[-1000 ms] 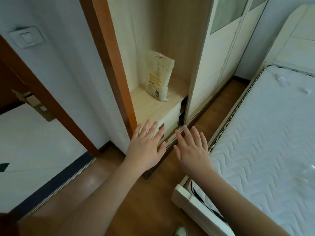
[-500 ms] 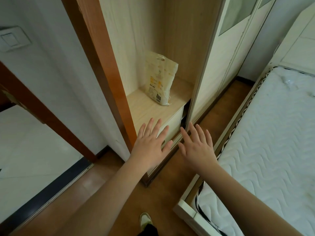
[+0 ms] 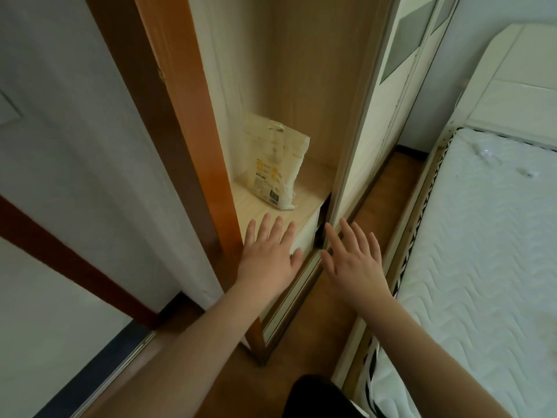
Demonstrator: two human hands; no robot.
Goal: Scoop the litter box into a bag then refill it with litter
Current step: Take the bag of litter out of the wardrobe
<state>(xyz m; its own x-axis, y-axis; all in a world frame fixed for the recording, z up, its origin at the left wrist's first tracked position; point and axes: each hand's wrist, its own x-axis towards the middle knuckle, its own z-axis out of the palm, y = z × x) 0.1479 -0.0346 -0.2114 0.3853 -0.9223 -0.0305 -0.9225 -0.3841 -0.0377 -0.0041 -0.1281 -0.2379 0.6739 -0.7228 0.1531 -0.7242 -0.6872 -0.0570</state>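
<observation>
A pale, cream-coloured bag of litter with yellow print stands upright on the wooden shelf of an open wardrobe niche, leaning against the left wall. My left hand is stretched out flat with fingers spread, just in front of the shelf's front edge and below the bag. My right hand reaches forward beside it, fingers straight, near the dark gap beside the white drawer front. Neither hand holds anything. No litter box or scoop is in view.
A white sliding wardrobe door stands to the right of the niche. An orange-brown door frame rises on the left. A bare white mattress on a white bed frame fills the right side. Brown wooden floor runs between wardrobe and bed.
Both hands have moved forward and up towards the shelf and the bag. The view has come closer to the wardrobe niche.
</observation>
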